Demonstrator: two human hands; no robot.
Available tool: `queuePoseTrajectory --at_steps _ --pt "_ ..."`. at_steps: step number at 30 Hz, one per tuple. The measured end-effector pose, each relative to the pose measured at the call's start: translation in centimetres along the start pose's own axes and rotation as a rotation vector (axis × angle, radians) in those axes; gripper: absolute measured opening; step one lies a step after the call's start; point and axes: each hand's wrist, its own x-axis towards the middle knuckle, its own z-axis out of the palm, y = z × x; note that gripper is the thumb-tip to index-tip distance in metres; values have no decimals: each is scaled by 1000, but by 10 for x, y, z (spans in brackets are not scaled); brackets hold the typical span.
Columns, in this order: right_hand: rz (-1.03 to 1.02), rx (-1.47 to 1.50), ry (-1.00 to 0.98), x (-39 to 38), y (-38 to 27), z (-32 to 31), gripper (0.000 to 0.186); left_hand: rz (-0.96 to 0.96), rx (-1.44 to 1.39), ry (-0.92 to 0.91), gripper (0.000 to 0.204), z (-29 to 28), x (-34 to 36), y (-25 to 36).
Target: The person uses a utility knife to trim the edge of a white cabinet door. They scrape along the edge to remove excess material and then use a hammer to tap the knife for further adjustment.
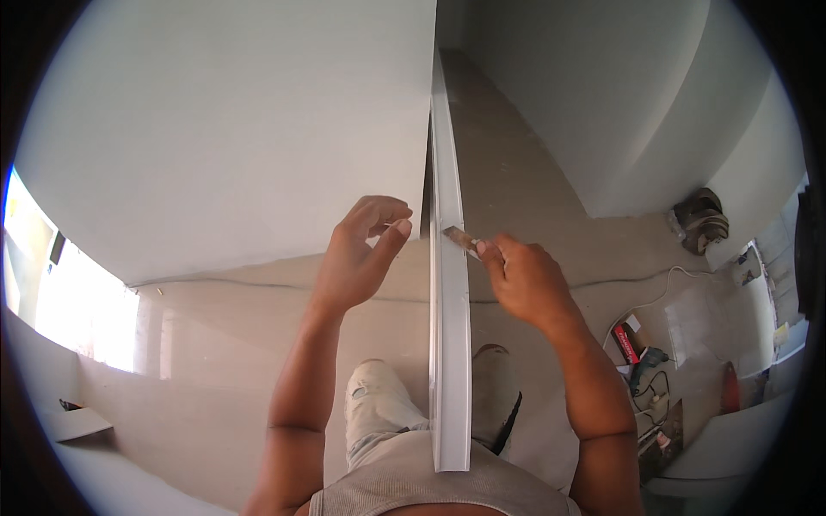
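A long white channel strip runs from my waist away from me, beside the edge of a white wall panel. My right hand is closed round a flat-bladed scraper, its tip at the strip's face. To the left of the strip, my left hand is raised near the panel's edge, fingers loosely bent and apart, with nothing clearly in them.
A cable crosses the floor. At the right lie a dark bag, a red box, a green power tool and tangled cords. A loose board is at the lower left, below a bright opening.
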Motion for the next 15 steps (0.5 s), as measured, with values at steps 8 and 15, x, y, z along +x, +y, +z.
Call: queuePoseTrajectory --at_steps 8,15 --pt "271 693 144 -10 53 14 44 25 -18 -60 35 26 -69 13" --pt "815 1603 54 -71 102 165 28 -309 197 -316 106 36 -97 86"
